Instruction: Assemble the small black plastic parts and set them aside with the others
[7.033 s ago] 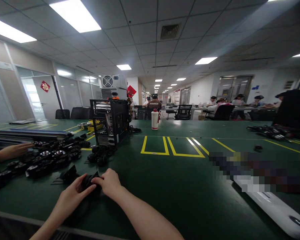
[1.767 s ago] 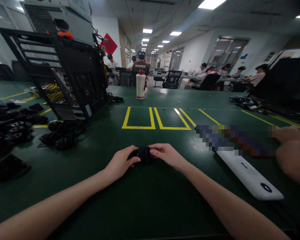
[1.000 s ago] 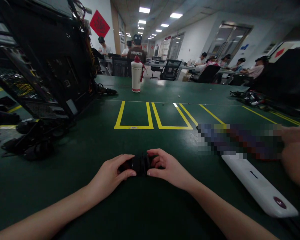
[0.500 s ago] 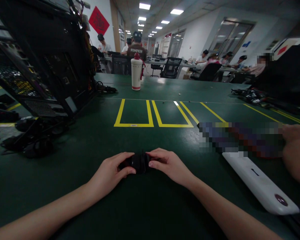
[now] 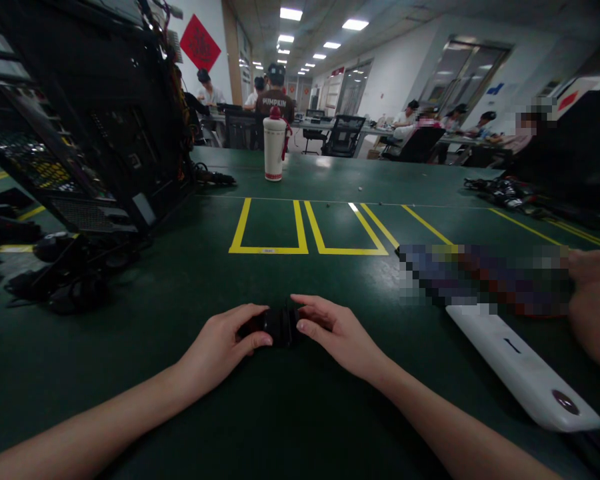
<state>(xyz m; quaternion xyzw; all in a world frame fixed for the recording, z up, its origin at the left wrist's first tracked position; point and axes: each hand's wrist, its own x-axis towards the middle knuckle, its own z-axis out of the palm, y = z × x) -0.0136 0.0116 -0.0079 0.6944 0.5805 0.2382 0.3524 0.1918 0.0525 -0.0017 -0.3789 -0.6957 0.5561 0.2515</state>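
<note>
On the dark green table, close in front of me, lies a small black object [image 5: 279, 327]. It is too dark for me to make out its kind; it has a blocky body and a thin upright piece at its right side. My left hand [image 5: 229, 333] is closed round its left end, thumb in front and fingers behind. From the other side my right hand [image 5: 330, 325] grips its right end between thumb and fingers, with the index finger lifted along the top. The fingers and the low light hide parts of it.
An open computer case [image 5: 125, 127] stands at left, with black gear and cables [image 5: 65, 273] before it. A white bottle [image 5: 275, 148] is farther back. At right lie a white power bank-like bar [image 5: 520, 367] and a blurred screen, beside another person's hand [image 5: 597, 307].
My right index finger has risen a little and reaches slightly farther left over the black object. The left hand holds the same grip; the view has shifted very slightly.
</note>
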